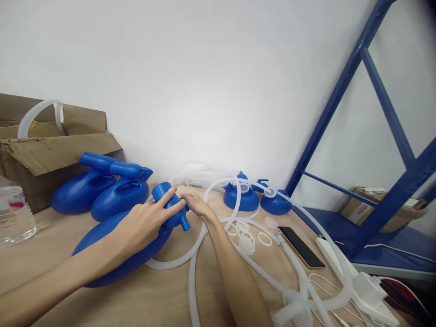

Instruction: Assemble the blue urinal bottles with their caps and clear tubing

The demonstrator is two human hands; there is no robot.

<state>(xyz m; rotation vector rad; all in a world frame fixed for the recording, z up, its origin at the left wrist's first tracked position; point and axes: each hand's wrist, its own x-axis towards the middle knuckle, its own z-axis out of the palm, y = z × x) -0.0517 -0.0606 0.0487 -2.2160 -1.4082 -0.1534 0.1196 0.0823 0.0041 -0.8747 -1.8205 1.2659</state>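
Observation:
A large blue plastic bottle (146, 254) lies on its side on the table, at the left of centre. My left hand (146, 218) is wrapped over its blue neck piece (161, 190), which has a wide open end and a small spout (185, 222). At the far side of this piece, my right hand (197, 204) has its fingers closed; what they grip is partly hidden. Clear tubing (194, 254) runs beneath and beside my right wrist. Two similar blue bottles (119, 200) with handles lie just behind, to the left.
A cardboard box (64, 152) stands at the left, near a clear plastic container (15, 218). Two blue bottle parts (241, 200) with white rings sit at the back. Several loose white rings (265, 239), a phone (301, 247) and a power strip (340, 263) lie right, near a blue metal rack (327, 95).

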